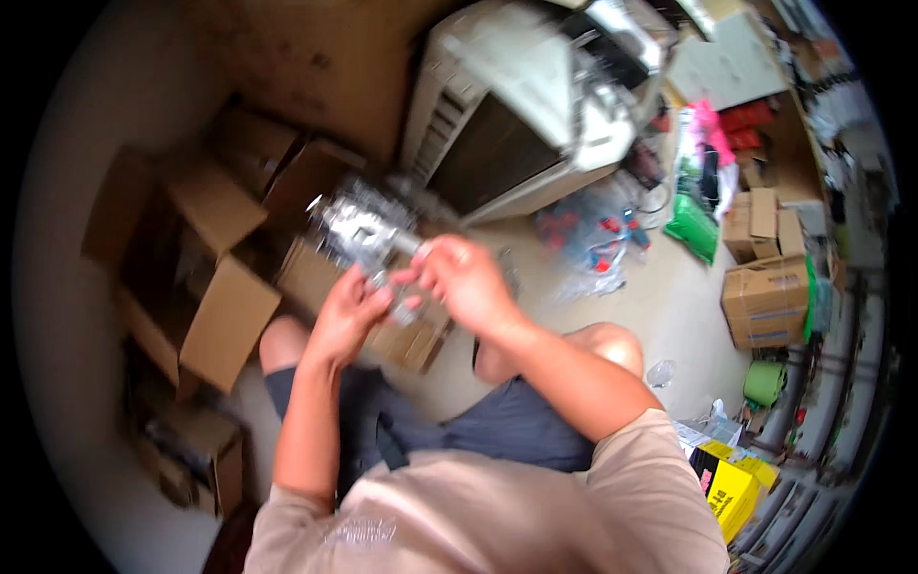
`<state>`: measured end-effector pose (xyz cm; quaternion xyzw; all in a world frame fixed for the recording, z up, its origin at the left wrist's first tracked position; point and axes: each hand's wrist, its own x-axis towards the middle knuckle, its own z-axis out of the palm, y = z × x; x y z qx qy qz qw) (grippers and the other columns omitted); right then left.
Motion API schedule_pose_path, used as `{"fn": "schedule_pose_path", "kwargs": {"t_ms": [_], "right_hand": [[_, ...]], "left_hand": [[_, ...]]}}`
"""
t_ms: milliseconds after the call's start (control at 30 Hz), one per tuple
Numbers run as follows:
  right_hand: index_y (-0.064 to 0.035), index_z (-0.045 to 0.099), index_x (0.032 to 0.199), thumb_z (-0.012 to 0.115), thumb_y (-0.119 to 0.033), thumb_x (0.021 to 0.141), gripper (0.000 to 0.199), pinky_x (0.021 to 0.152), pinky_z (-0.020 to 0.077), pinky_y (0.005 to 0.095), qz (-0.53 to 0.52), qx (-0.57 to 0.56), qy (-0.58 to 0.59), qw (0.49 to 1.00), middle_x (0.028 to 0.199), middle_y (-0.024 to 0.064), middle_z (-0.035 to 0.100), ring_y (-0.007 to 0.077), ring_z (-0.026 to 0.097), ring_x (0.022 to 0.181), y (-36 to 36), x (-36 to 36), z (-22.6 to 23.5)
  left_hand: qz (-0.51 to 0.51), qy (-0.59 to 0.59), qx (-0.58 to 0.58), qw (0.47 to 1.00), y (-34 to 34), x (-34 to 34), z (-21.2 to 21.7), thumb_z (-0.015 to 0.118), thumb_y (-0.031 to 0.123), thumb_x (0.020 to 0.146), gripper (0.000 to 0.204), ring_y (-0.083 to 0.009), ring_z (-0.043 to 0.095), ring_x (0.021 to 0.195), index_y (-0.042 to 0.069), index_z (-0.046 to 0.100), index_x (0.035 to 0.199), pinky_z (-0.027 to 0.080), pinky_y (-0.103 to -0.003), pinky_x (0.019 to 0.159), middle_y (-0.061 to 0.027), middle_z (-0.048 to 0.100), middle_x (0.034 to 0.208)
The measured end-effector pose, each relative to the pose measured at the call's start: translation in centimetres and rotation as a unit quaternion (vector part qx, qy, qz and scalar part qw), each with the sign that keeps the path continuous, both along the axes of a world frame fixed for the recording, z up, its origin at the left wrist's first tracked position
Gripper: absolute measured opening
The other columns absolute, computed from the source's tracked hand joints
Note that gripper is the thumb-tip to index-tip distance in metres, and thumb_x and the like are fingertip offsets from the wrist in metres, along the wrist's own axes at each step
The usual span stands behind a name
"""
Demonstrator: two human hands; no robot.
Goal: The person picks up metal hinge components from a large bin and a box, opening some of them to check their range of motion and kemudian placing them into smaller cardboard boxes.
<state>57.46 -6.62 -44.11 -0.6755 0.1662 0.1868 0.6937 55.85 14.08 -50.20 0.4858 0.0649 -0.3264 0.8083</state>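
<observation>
Above my lap I hold a shiny silver thing in what looks like clear plastic (361,230). Motion blur smears it, so I cannot tell its kind. The fingers of my left hand (346,314) are closed around its lower part, where a pale, see-through end sticks out past the thumb. My right hand (467,285) pinches a short light-coloured piece that juts from its right side. Both hands are close together. A flattened cardboard box (406,342) lies on the floor beneath them.
Open cardboard boxes (228,320) stand at the left. Ahead is a large white cabinet-like appliance (516,67), tilted in view. Clear plastic bags with red and blue items (598,244), a green packet (692,228), stacked cartons (765,298) and a yellow box (734,490) line the right.
</observation>
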Motion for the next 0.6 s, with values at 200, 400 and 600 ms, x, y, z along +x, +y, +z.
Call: {"fn": "schedule_pose_path", "kwargs": {"t_ms": [200,400,600], "right_hand": [[-0.0017,0.076,0.099,0.058,-0.027,0.106,0.033,0.065,0.0524,0.0342,0.002,-0.277,-0.107,0.955,0.075,0.0075,0.073,0.0152,0.068,0.068,-3.8,2.1,0.5],[-0.0019,0.076,0.097,0.059,-0.028,0.107,0.032,0.065,0.0503,0.0301,-0.008,-0.28,-0.074,0.957,0.074,0.0013,0.07,0.0099,0.06,0.066,-4.1,3.0,0.5],[-0.0012,0.075,0.098,0.058,-0.028,0.107,0.033,0.066,0.0504,0.0314,0.046,-0.311,-0.072,0.947,0.075,0.0033,0.07,0.0117,0.061,0.067,-4.8,3.4,-1.4]], "left_hand": [[-0.193,-0.236,0.307,0.902,-1.2,-0.4,-12.4,0.075,0.027,0.1,0.066,-0.0349,0.062,0.136,0.005,0.05,0.157,0.05,-0.042,0.112,-0.0198,0.059,0.153],[-0.301,-0.434,0.583,0.618,-3.6,-0.9,-17.4,0.061,0.042,0.106,0.056,-0.0377,0.062,0.134,0.007,0.059,0.15,0.029,-0.056,0.127,-0.0223,0.065,0.143],[-0.411,-0.349,0.593,0.598,-2.8,-0.2,-14.6,0.054,0.052,0.106,0.053,-0.035,0.068,0.124,0.008,0.074,0.129,0.037,-0.055,0.121,-0.0179,0.077,0.12]]}}
